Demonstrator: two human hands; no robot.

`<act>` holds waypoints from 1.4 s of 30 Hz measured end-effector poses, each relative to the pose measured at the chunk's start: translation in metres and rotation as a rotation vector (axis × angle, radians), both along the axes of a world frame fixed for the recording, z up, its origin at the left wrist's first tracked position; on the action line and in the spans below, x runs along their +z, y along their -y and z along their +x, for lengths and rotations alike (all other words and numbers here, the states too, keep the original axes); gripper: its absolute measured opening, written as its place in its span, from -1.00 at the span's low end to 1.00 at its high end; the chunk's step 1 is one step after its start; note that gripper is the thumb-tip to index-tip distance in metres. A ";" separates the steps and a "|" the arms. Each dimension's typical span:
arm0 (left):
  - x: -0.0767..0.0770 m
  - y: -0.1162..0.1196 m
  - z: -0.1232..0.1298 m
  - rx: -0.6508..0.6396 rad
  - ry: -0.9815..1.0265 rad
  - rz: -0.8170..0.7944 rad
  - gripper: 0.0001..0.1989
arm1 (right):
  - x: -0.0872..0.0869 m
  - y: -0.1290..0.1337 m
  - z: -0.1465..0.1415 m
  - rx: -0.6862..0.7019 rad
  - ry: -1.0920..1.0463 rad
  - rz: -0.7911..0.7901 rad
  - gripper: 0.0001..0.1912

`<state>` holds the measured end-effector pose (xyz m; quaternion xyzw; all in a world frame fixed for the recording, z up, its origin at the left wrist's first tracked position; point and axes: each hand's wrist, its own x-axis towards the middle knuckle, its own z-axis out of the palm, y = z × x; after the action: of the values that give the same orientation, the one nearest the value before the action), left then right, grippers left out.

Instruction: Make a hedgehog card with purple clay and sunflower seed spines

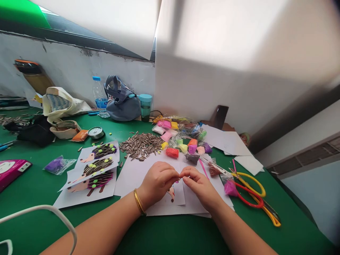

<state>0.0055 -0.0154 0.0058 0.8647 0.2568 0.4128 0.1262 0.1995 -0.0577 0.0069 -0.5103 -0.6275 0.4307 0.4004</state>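
Note:
My left hand [159,182], with a gold bangle on its wrist, meets my right hand [198,184] fingertip to fingertip above the white paper. Both hands are closed in a pinch; whatever small thing lies between the fingertips is too small to make out. Under them is a paper card [180,198] with a partly hidden hedgehog picture, its pale face and dark nose showing. Just beyond my hands lies a heap of striped sunflower seeds [142,143]. Colourful packets of modelling clay [172,152] are piled to the right of the seeds.
Finished-looking hedgehog cards [99,166] of seeds and clay lie at left, near a purple clay packet [57,165]. Scissors with red and yellow handles [249,196] lie at right. A blue bag [123,104], water bottle [99,97], cup [145,108] and phone [221,117] stand along the wall.

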 end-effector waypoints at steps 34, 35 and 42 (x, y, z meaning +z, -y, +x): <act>-0.003 0.004 0.003 -0.053 -0.150 -0.073 -0.89 | -0.005 -0.002 0.003 -0.103 0.226 0.104 -0.89; -0.002 0.003 0.002 -0.042 -0.136 -0.097 -0.89 | -0.007 -0.002 0.007 -0.128 0.273 0.138 -0.89; -0.001 -0.006 0.000 0.096 -0.063 -0.276 -0.93 | -0.027 0.002 0.031 -0.129 0.628 0.327 -0.88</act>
<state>0.0052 -0.0090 0.0045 0.8384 0.3560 0.3517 0.2161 0.2304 -0.0593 -0.0203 -0.5855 -0.7471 0.1205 0.2908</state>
